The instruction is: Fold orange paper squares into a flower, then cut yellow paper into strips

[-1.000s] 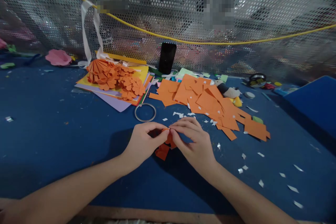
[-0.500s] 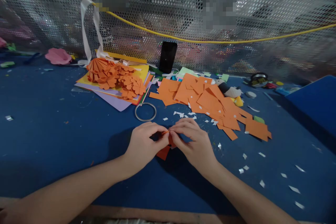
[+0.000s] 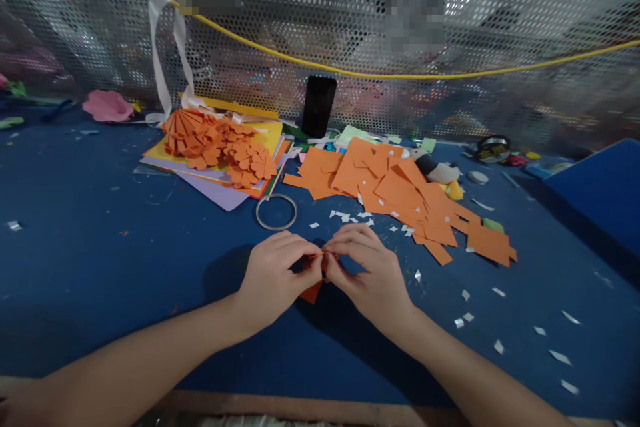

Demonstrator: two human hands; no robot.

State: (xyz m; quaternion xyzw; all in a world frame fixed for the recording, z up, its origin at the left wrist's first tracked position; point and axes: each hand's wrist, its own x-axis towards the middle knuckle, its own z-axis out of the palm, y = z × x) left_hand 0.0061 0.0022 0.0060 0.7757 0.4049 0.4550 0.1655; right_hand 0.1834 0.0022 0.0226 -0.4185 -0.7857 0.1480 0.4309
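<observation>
The left hand (image 3: 280,273) and right hand (image 3: 371,275) are both pinching one small orange paper piece (image 3: 311,292) between their fingertips (the fingers are hiding most of it), over the blue tabletop (image 3: 100,247). One gray ring (image 3: 276,227) is lying just beyond the left hand; one black smartphone (image 3: 319,107) is standing near the perforated metal screen (image 3: 350,103). Orange paper flowers (image 3: 220,147) are clustering on stacked colored sheets (image 3: 217,191), and overlapping orange paper cutouts (image 3: 400,190) are spreading beyond the right hand.
</observation>
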